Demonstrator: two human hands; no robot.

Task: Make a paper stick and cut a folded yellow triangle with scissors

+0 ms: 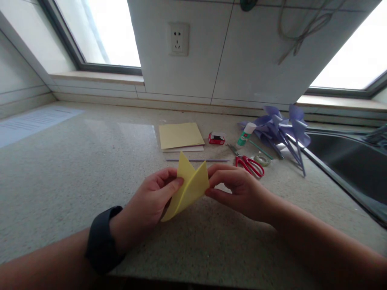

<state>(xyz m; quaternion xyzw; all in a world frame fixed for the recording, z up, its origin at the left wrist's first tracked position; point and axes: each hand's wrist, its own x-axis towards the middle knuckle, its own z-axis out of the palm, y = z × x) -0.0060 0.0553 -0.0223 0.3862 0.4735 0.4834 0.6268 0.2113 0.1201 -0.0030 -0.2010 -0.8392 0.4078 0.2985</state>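
Observation:
A folded yellow paper [192,187] is held above the counter, two pointed corners standing up with a notch between them. My left hand [155,193], below a dark wristband, pinches its left side with the thumb on the front face. The fingers behind the paper are partly hidden. At the right edge of the paper, my right hand [234,187] grips with thumb and fingertips. Beyond the paper, a thin purple stick [208,160] lies crosswise on the counter. Red-handled scissors [249,164] lie just past my right hand.
Farther back are stacked yellow sheets [179,135], a small red box [216,138], a glue stick [246,134], a tape roll [262,159] and purple paper pinwheels [281,125]. A sink [347,157] borders the right side. Printed paper [33,123] lies far left.

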